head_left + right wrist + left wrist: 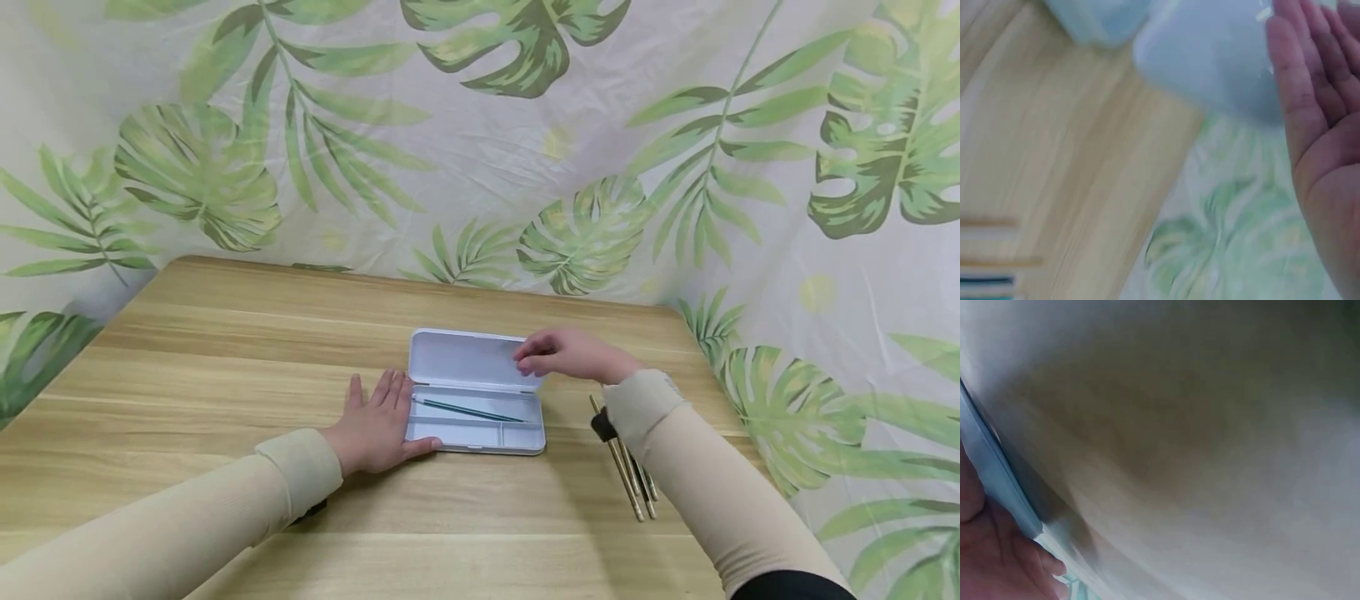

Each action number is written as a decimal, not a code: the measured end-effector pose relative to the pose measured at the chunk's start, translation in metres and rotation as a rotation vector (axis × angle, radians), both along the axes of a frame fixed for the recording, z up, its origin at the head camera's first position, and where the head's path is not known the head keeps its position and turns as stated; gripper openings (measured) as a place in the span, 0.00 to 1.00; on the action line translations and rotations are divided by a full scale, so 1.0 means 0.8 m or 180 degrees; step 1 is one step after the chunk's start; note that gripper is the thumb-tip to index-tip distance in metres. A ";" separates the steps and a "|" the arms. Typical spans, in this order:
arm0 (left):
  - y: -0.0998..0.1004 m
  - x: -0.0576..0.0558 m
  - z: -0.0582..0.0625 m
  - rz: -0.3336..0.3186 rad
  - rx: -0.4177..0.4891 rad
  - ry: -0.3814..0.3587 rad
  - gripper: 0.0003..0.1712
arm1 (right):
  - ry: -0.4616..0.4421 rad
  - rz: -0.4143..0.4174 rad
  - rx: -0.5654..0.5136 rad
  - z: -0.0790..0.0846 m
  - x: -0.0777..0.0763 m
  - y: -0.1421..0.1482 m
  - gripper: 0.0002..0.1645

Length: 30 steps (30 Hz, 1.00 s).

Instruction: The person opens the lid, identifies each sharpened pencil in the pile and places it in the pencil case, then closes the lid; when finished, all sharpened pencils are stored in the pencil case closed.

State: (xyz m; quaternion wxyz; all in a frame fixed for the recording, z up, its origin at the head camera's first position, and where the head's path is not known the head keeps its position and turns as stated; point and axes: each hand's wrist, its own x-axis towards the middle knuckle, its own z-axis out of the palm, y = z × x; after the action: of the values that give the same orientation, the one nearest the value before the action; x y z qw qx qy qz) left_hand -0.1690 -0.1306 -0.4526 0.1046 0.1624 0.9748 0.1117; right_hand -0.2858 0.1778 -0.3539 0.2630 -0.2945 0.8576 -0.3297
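A white pencil case [457, 435] lies on the table with its lid [457, 358] raised at the back. One dark green pencil [468, 410] rests lengthwise in its rear compartment. Fingers spread, my left hand [375, 429] lies flat against the case's left side, its thumb along the front edge. My right hand [577, 354] hovers by the lid's right end, fingers slightly bent and holding nothing. In the right wrist view the palm [1335, 162] is bare beside the blurred lid [1210, 56].
Several pencils [626, 483], mostly gold with a dark one, lie right of the case, partly under my right sleeve. The wooden table [247, 333] ends at a leaf-patterned cloth [480, 167] behind and at the right.
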 end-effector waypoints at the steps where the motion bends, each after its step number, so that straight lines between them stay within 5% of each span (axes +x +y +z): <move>1: -0.001 -0.001 -0.002 -0.0003 -0.0019 0.0029 0.66 | -0.0088 -0.0103 -0.0148 0.002 -0.001 0.014 0.22; 8: -0.005 -0.005 -0.019 -0.0035 -0.0061 0.0216 0.70 | -0.0095 -0.0961 -0.0851 -0.008 -0.015 0.130 0.27; 16: -0.002 -0.002 -0.013 -0.0031 -0.0069 0.0186 0.67 | -0.0406 -0.2020 -0.1233 -0.048 -0.010 0.235 0.33; 26: -0.003 0.001 -0.002 -0.0029 -0.0086 0.0062 0.66 | -0.0792 -0.2431 -0.1172 -0.090 0.018 0.306 0.31; 30: -0.002 0.004 0.004 -0.0018 -0.0018 0.0014 0.65 | -0.1072 -0.2568 -0.1347 -0.103 0.029 0.320 0.20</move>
State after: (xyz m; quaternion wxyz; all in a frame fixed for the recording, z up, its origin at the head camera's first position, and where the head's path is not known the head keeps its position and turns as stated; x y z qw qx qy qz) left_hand -0.1659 -0.1319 -0.4495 0.1032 0.1651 0.9749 0.1083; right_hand -0.2630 0.4339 -0.4366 0.1836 0.0719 0.7630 -0.6156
